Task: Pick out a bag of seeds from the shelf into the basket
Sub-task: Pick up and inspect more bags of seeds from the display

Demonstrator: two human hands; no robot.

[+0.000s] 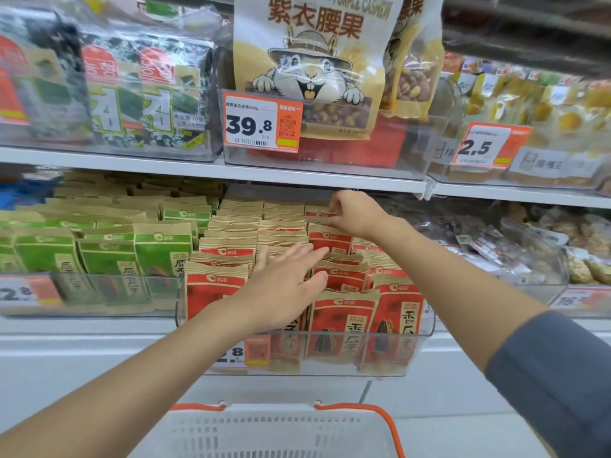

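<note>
Seed bags (pixel 344 312), red with kraft-paper tops, are shown standing upright in packed rows inside a clear bin (pixel 330 370) on the lower shelf. One rear bag (pixel 318 211), in the back rows of the bin, is pinched at its top edge by the curled fingers of the right hand (pixel 355 211), which is reached deep into the bin. The rear bag is seated among its neighbours and is not lifted out. The left hand (pixel 284 285) is held palm down over the middle rows of the bin, fingers straight and slightly spread, with nothing grasped. Whether its fingertips touch the bag tops beneath cannot be told. A grey sleeve (pixel 558 375) is seen on the right forearm, to the right of the bin.

Below the bin, at the lower edge of the view, a white basket (pixel 264 428) with an orange handle (pixel 391 424) is shown. Left of the bin, green bags (pixel 158 256) are ranked in a second clear tray. Directly above the bin, a large cashew bag (pixel 310 64) printed with a cartoon squirrel is displayed behind an orange price tag (pixel 261 122) marked 39.8. Above and left of the bin, seaweed packs (pixel 145 90) are stacked. Right of the bin, clear snack packets (pixel 529 246) are piled, too blurred to be identified further.
</note>
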